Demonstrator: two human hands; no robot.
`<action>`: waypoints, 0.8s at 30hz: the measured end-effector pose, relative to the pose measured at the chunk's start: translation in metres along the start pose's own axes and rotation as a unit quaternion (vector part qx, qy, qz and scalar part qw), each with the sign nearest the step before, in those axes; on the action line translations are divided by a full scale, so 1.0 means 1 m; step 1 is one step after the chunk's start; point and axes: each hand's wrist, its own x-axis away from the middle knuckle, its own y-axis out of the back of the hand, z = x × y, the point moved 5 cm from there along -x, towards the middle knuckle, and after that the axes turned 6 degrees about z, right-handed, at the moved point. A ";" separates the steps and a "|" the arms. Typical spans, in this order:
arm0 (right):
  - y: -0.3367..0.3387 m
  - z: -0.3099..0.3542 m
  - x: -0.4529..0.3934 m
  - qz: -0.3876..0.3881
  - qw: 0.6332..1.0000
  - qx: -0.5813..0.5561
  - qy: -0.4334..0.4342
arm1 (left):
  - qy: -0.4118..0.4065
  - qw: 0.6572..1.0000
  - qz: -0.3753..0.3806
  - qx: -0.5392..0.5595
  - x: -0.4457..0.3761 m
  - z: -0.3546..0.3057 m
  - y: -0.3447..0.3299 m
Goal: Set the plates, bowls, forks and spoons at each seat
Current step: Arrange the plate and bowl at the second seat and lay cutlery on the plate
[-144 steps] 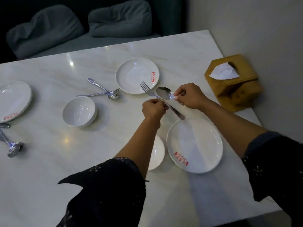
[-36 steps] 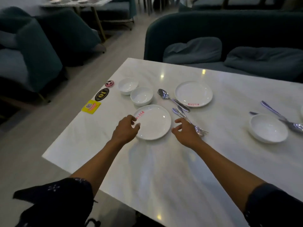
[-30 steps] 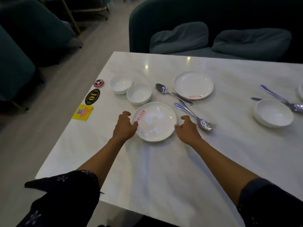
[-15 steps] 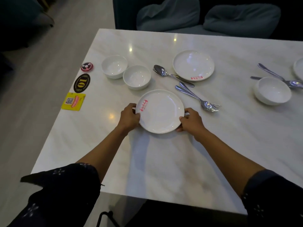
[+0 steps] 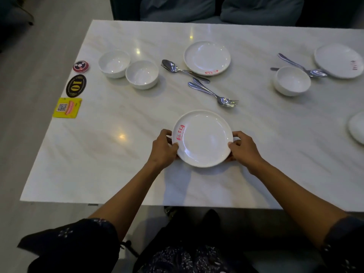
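A white plate with red lettering (image 5: 204, 137) sits near the table's front edge. My left hand (image 5: 164, 149) grips its left rim and my right hand (image 5: 243, 149) grips its right rim. Behind it lie a fork and spoon pair (image 5: 213, 94), and further back another spoon and fork (image 5: 182, 69) beside a second plate (image 5: 206, 57). Two white bowls (image 5: 114, 63) (image 5: 142, 74) stand side by side at the back left. On the right are a third bowl (image 5: 291, 80), cutlery (image 5: 301, 66) and a plate (image 5: 337, 60).
The white marble table (image 5: 118, 154) carries a round red button (image 5: 80, 66), a black oval "10" tag (image 5: 76, 86) and a yellow QR sticker (image 5: 67, 107) along its left edge. A white dish (image 5: 357, 129) shows at the right border. Dark cushioned seats (image 5: 216, 8) stand behind.
Both hands closed on the plate's rims and drew it toward the front edge, away from the bowls and cutlery. The view tilted further down.
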 end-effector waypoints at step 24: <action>0.003 0.037 0.011 -0.080 0.953 0.223 0.187 | -0.062 0.979 -0.085 -0.173 -0.001 -0.015 0.019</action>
